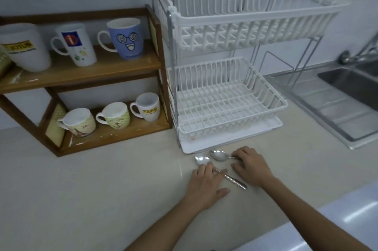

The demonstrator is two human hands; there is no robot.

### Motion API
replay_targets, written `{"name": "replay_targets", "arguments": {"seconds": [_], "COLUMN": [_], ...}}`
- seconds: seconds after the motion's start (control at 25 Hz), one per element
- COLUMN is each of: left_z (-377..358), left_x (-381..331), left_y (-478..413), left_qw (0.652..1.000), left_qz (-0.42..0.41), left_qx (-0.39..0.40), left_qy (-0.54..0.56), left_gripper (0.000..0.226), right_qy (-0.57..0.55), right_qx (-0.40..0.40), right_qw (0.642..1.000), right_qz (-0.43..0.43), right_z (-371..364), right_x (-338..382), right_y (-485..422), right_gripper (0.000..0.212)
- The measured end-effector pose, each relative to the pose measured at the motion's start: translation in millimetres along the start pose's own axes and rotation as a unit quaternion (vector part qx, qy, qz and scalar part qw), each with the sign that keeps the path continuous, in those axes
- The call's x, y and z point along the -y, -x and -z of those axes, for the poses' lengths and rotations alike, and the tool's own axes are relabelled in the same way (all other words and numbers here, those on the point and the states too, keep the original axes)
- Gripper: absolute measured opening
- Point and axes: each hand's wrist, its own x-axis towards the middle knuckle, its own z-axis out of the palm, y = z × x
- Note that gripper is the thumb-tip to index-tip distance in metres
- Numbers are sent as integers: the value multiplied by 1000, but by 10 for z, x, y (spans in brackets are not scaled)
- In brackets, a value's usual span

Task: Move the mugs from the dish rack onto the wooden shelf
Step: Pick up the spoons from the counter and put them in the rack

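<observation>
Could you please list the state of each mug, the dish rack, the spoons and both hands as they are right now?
Dish rack: both tiers hold no mugs.
Wooden shelf: six mugs, all upright.
Blue face mug: top shelf, right end.
Small white mug: bottom shelf, right end.
Left spoon: flat on the counter.
Right spoon: flat on the counter.
Left hand: fingers resting on the left spoon.
Right hand: fingers on the right spoon's handle.

Counter (102, 179) bears shelf (86, 73), rack (229, 107), spoons (219, 155).
</observation>
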Motion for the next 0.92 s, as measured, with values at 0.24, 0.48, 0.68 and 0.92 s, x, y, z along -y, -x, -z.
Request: {"name": "replay_targets", "arguments": {"seconds": [0.24, 0.48, 0.68, 0.92], "left_z": [-15, 185, 835, 1581], "left_x": [-191, -189, -82, -32], "left_y": [29, 59, 190, -302], "left_qw": [980, 931, 860, 802], "left_qz": [164, 302, 200, 190], "left_qx": [-108, -12, 119, -21], "left_qy": [39, 205, 454, 566], "left_gripper": [22, 28, 7, 8], "right_qy": [4, -22, -212, -404], "right_qx": [142, 352, 346, 170], "right_qw": [988, 920, 894, 891], "right_qz": [68, 173, 190, 116], "right_z": [126, 564, 1242, 1461], "right_x": [-128, -96, -41, 259], "right_y": [-241, -563, -938, -1576], "right_gripper": [7, 7, 9, 6]}}
